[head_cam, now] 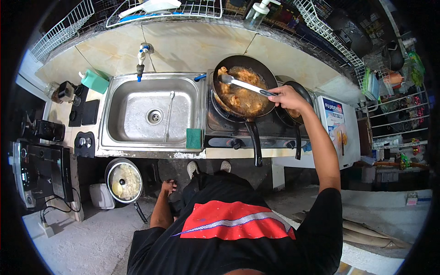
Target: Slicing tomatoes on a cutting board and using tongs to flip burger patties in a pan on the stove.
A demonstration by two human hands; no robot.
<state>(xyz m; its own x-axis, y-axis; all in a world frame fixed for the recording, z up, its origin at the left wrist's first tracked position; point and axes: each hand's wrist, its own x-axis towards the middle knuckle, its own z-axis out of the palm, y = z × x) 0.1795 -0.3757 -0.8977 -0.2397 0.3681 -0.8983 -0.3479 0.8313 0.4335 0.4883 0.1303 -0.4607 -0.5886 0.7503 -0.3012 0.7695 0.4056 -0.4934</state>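
Note:
My right hand (286, 98) grips the black-and-white handle of a pair of metal tongs (245, 85). The tongs' head reaches into a dark frying pan (271, 72) on the left burner, close to a browned piece of fried food (222, 70). Whether the tongs pinch that piece, I cannot tell. More golden-brown pieces (235, 100) lie in bubbling oil around it. Behind my right wrist, a second, smaller pan (304, 90) on the right burner is partly covered. Hanging low at my side, my left hand (169, 186) holds nothing, its fingers loosely bent.
Both pan handles jut over the front of the gas stove (227, 132). Left of it is a steel sink (137, 103) with a long spoon (169, 115) inside and a green scouring pad (194, 138) on its rim. A lidded pan (123, 181) sits low at left.

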